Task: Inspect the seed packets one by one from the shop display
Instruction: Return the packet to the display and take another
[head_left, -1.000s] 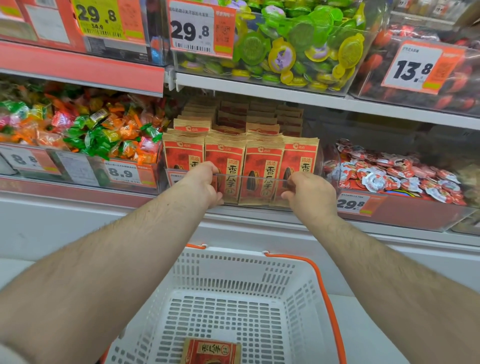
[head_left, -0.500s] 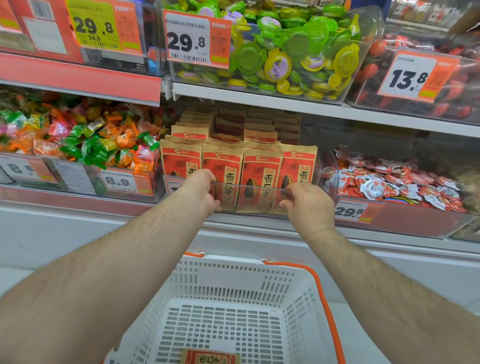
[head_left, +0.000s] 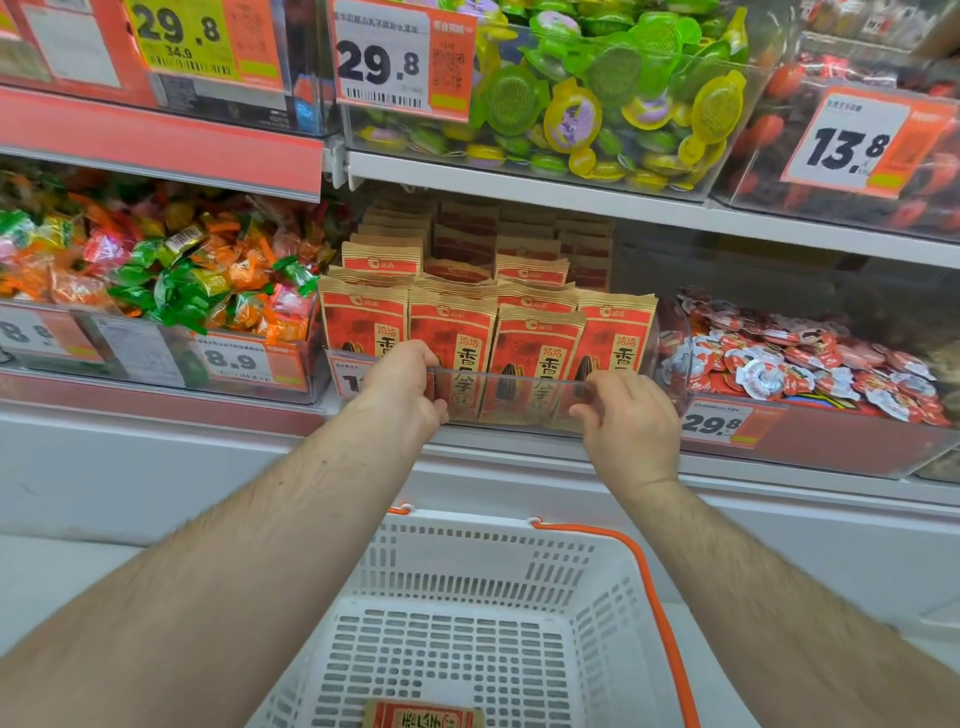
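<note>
Hands (head_left: 400, 382) unmoved on seed packets (head_left: 535, 358)

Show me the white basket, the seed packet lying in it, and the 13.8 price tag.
white basket (head_left: 467, 535): head view, far rim.
seed packet (head_left: 423, 717): head view, red front.
13.8 price tag (head_left: 852, 140): head view, white panel.

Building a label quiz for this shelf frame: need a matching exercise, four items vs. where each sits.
Items:
1. red-and-tan paper seed packets
2. green and yellow jelly cups
3. white plastic basket with orange handle
4. orange and green wrapped candies

Places:
A. bin left of the hands
B. below the forearms
C. upper shelf bin
D. clear bin the left hand and right hand touch

Pairs: 1-D, 2-C, 3-B, 4-A
</note>
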